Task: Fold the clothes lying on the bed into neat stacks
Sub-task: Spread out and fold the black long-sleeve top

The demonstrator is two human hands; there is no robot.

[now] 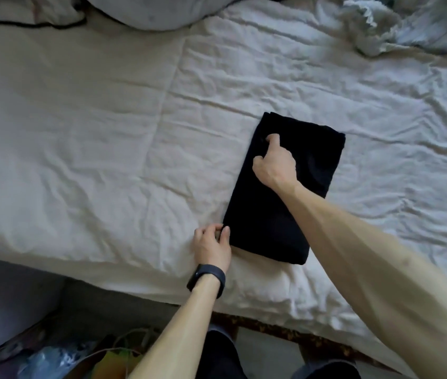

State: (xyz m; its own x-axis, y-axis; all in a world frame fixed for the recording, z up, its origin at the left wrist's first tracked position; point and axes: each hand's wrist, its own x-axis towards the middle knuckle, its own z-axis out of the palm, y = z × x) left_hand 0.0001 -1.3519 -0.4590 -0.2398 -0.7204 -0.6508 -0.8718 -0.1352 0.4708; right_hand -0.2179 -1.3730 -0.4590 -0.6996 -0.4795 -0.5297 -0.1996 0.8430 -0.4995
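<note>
Squaring up folded black garment lying on bed close to bed's front edge, long axis running away from that edge, leaning right. Pinching corner nearest bed edge with left hand; curling right hand fingers into top layer farther up bed, so nearer far end for next fold. Seeing no container on bed
</note>
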